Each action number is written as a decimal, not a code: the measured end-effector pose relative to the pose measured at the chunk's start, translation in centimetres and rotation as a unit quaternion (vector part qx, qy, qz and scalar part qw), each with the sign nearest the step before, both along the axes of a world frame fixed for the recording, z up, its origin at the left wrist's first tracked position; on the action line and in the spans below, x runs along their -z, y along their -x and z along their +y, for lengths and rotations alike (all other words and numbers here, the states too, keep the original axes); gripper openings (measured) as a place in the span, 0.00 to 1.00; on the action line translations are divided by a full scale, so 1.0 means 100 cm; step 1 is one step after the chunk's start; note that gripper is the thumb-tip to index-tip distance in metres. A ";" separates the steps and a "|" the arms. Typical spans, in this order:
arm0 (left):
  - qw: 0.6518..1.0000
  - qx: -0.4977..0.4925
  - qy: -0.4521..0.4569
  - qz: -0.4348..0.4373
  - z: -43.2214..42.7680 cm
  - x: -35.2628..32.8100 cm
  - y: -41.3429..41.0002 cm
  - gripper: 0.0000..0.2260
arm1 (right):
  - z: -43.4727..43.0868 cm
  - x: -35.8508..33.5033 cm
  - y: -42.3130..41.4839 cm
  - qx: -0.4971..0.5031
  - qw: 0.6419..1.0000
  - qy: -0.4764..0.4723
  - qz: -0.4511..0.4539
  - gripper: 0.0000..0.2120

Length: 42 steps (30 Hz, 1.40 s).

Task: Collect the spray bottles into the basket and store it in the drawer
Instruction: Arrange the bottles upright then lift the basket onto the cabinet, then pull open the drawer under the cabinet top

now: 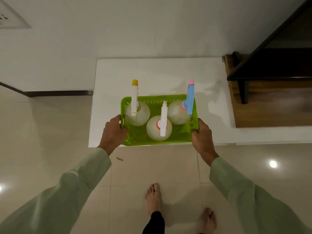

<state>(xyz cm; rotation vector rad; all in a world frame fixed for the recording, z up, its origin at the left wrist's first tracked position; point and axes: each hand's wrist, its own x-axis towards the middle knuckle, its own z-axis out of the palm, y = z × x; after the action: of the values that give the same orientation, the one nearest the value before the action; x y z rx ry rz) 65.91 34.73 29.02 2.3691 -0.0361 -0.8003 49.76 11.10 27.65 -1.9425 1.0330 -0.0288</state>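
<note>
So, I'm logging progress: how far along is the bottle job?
Collecting looks done: three spray bottles stand in the green basket, none visible elsewhere. In hand: the left hand and right hand each have a grip on one basket end. Left: storing it; no drawer is visible.

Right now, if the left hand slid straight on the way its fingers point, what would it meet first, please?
The left hand already grips the green basket; past that wall, probably the yellow-capped spray bottle, though depth is unclear.

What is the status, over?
Left hand and right hand grip basket sides. Three spray bottles upright inside. No drawer in view.
</note>
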 end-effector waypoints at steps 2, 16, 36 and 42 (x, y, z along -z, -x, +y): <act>1.000 0.001 0.003 0.004 -0.005 0.005 -0.012 0.19 | -0.002 0.003 -0.012 0.004 1.000 0.006 -0.001 0.11; 0.999 -0.005 0.035 -0.024 -0.008 0.008 -0.019 0.21 | -0.007 0.011 -0.017 0.035 0.997 -0.044 -0.054 0.15; 0.751 -0.488 0.294 0.335 -0.006 0.161 0.160 0.21 | 0.077 0.178 0.066 0.424 0.738 -0.521 -0.064 0.17; 0.664 -0.572 0.349 0.332 -0.037 0.265 0.122 0.28 | 0.061 0.278 0.025 0.473 0.643 -0.586 -0.137 0.32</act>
<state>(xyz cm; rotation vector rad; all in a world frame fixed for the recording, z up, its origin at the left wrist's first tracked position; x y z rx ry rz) 53.67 31.08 2.54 0.8775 1.1226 -0.7022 47.31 17.19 -0.16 -0.0865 1.2546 -0.1814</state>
